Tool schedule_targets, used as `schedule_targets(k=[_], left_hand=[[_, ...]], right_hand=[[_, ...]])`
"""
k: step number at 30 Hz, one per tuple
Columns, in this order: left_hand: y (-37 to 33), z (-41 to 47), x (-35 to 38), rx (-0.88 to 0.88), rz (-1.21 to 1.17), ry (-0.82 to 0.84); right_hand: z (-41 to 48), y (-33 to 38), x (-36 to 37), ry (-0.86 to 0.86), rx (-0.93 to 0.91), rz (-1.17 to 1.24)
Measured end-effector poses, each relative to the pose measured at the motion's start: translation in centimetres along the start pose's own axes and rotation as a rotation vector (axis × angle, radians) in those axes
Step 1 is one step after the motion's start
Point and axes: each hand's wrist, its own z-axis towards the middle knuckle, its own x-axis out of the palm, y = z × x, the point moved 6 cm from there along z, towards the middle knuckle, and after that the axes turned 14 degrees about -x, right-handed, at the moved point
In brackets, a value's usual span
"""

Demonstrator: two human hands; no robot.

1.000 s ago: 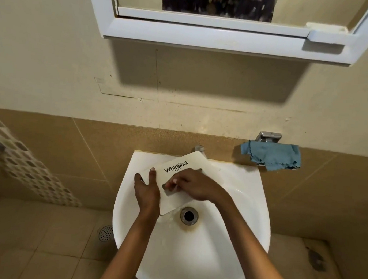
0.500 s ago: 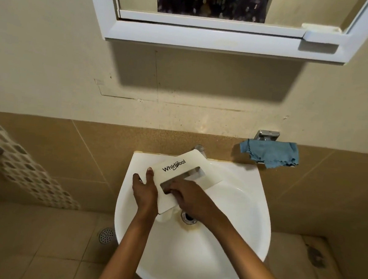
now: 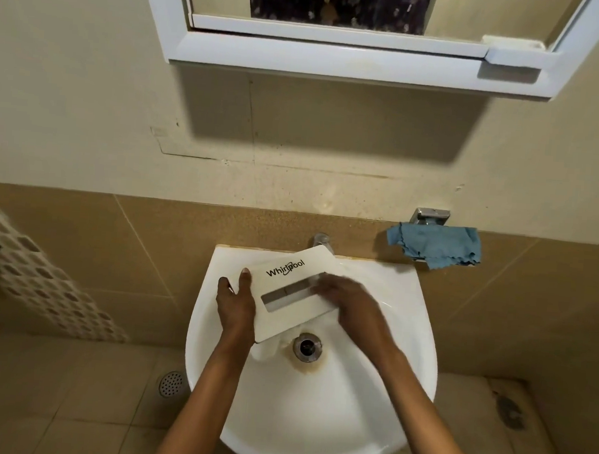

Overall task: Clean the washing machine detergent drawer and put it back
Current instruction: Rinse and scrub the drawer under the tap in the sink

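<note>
The right hand (image 3: pixel 353 302) has slid toward 3 o'clock along the slot of the drawer (image 3: pixel 287 272); scrubbing is likely unfinished; the left hand (image 3: pixel 236 304) grips its 9 o'clock end, over the sink (image 3: pixel 346 427); blur hides the right hand's grasp; the drawer's body is hidden.

The detergent drawer (image 3: pixel 297 300) sits in the sink (image 3: pixel 309 442) behind the drain (image 3: pixel 306 347), the tap (image 3: pixel 322 240) behind it, a cloth (image 3: pixel 436 243) hanging right.
</note>
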Motion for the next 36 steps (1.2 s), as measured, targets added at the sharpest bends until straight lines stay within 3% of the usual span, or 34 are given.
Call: schedule_targets(k=[6, 10, 12, 14, 17, 20, 26, 28, 31, 36], left_hand=[[0.1, 0.1, 0.2, 0.007, 0.024, 0.014], [0.2, -0.2, 0.2, 0.019, 0.032, 0.009], [0.0, -0.1, 0.0, 0.012, 0.017, -0.003], [-0.1, 0.2, -0.1, -0.008, 0.016, 0.000], [0.0, 0.2, 0.0, 0.003, 0.066, 0.028], [0.3, 0.2, 0.0, 0.020, 0.132, 0.035], [1.0, 0.3, 0.1, 0.013, 0.212, 0.112], [1.0, -0.2, 0.3, 0.029, 0.216, 0.127], [1.1, -0.5, 0.3, 0.025, 0.236, 0.137], [1.0, -1.0, 0.0, 0.036, 0.232, 0.141]], right_hand=[[0.1, -0.7, 0.1, -0.028, 0.189, 0.104], [2.9, -1.0, 1.6, 0.215, 0.215, -0.058], [4.3, -1.8, 1.6, 0.317, 0.218, -0.007], [4.8, -2.7, 0.7, 0.229, 0.240, 0.144], [3.8, -4.3, -1.1, -0.006, 0.432, 0.297], [2.3, -5.3, -0.4, 0.012, 0.621, 0.373], [-0.6, -6.5, -0.2, -0.275, 0.782, 0.468], [-0.6, -6.0, -0.1, -0.258, 0.763, 0.436], [-0.3, -5.1, 0.6, -0.079, 0.750, 0.386], [-0.2, -5.0, 0.5, -0.113, 0.768, 0.396]])
